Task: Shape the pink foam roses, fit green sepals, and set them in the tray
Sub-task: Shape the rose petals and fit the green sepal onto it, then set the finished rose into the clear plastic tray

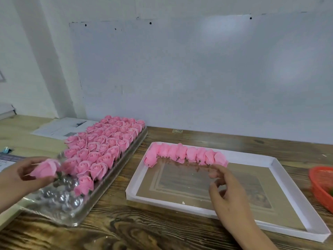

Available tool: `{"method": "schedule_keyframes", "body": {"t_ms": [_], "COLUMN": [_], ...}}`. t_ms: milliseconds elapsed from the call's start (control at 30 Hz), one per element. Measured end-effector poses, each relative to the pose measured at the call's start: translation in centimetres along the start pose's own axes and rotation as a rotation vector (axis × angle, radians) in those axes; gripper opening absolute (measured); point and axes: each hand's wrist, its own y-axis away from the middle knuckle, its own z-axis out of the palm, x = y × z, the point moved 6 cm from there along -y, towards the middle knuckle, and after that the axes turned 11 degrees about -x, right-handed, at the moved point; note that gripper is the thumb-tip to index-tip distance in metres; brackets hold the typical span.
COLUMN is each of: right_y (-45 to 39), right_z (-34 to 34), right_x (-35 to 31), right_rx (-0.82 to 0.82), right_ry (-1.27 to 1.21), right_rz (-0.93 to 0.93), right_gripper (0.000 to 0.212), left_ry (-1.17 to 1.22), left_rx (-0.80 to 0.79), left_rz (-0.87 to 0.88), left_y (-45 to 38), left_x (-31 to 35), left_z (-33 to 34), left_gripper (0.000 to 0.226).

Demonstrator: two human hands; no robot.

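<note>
My left hand (19,177) holds one pink foam rose (46,168) with a bit of green at its base, just above the near end of a clear plastic blister tray (59,212). That tray is packed with several upright pink roses (106,139); its near cups are bare. To the right lies a shallow white box tray (281,179) with a row of several pink roses (185,153) lying on their sides along its far edge. My right hand (227,188) hovers over the white tray just in front of the row's right end, fingers apart, holding nothing.
The work surface is a dark wooden table (126,233) against a white wall. A red plastic basket (322,184) with something green inside sits at the right edge. Printed papers (61,128) lie behind the blister tray, and small items (7,152) lie at the far left.
</note>
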Motion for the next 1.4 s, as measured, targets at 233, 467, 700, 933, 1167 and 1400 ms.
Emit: {"method": "schedule_keyframes", "body": {"t_ms": [233,467,700,933,1167,1400], "right_y": [0.0,0.0,0.1,0.1,0.1,0.0], "right_z": [-0.1,-0.1,-0.2,-0.2,-0.3,-0.2], "right_x": [0.2,0.2,-0.2,-0.1,-0.1,-0.2], "right_rx": [0.003,0.000,0.006,0.017,0.019,0.012], "right_ry": [-0.012,-0.019,0.015,0.007,-0.004,0.008], "right_rz": [0.029,0.021,0.015,0.007,0.002,0.005], "right_gripper": [0.055,0.056,0.056,0.058,0.056,0.056], "left_ry": [-0.166,-0.236,-0.211,-0.163,-0.259,-0.221], "left_rx": [0.018,0.028,0.004,-0.015,-0.070,-0.084], "left_rz": [-0.102,-0.156,-0.073,-0.064,-0.027,-0.042], "left_y": [-1.1,-1.9,-2.7,-3.6,-5.2,-4.6], "left_x": [0.2,0.6,0.1,-1.6,-1.0,-0.8], "left_z": [-0.3,0.2,-0.4,-0.9,-1.1,-0.9], "left_gripper": [0.062,0.056,0.055,0.058,0.074,0.071]}}
